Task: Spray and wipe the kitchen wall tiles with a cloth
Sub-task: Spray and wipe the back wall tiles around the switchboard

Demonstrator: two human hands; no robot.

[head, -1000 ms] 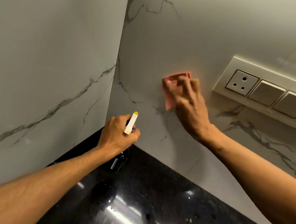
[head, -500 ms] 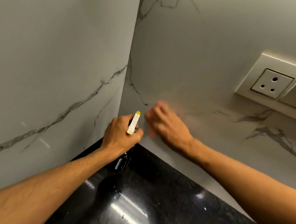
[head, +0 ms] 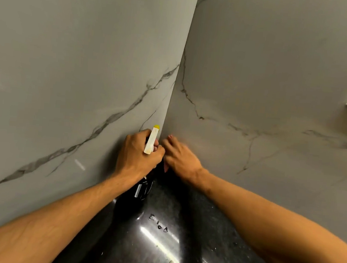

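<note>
Sprayer (head: pixel 151 139) gripped in L hand (head: pixel 137 153); cloth (head: pixel 165 167) pressed flat to tiles (head: pixel 258 86) under R hand (head: pixel 179 155), at corner, hands nearly touching.

Two walls meet above the bench, both hands low in the corner.

The left wall (head: pixel 68 66) and right wall (head: pixel 281 78) join behind the bench (head: pixel 156 247). The left hand (head: pixel 138 153) wraps the spray bottle (head: pixel 152 139) just beside the left wall; the right hand (head: pixel 180 153), touching it, presses the cloth (head: pixel 166 168) against the right wall just above the bench.
</note>
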